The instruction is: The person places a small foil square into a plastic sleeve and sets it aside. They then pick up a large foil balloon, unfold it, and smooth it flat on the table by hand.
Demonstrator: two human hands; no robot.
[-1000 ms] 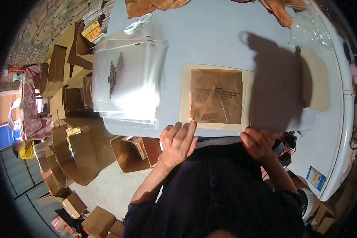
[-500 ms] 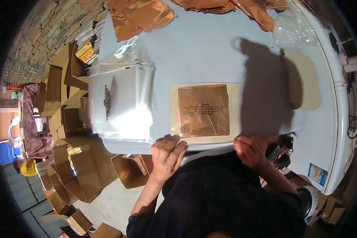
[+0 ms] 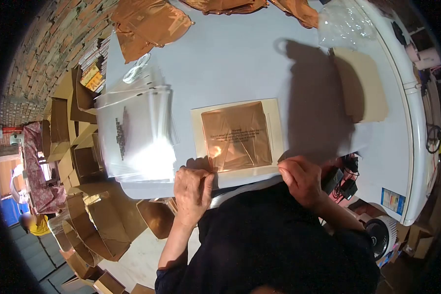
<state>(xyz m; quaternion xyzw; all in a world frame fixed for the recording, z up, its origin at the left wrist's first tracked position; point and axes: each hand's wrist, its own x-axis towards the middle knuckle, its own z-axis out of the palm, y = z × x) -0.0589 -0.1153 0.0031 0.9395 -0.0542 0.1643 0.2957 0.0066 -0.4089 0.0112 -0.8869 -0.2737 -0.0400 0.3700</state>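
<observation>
A flat copper-coloured foil packet (image 3: 236, 137) lies on a cream card sheet (image 3: 277, 132) at the table's near edge. Printed warning text shows over the packet, and a clear plastic bag (image 3: 250, 170) appears to enclose both. At its near left corner, my left hand (image 3: 193, 190) is closed, thumb against fingers, on the bag's edge. My right hand (image 3: 301, 179) pinches the near right corner in the same way. The fingertips partly hide the plastic between them.
Left on the table (image 3: 230, 59) lies a stack of clear bags (image 3: 137, 127). Copper foil pieces (image 3: 152, 24) and crumpled clear plastic (image 3: 345, 24) sit at the back, cream cards (image 3: 360, 88) at right. Cardboard boxes (image 3: 103, 220) crowd the left floor; a fan (image 3: 379, 237) stands right. A person in yellow (image 3: 38, 225) is far left.
The view has shifted, so the table's things appear further left. The card and packet have turned slightly between my hands. Both hands remain closed at the near corners.
</observation>
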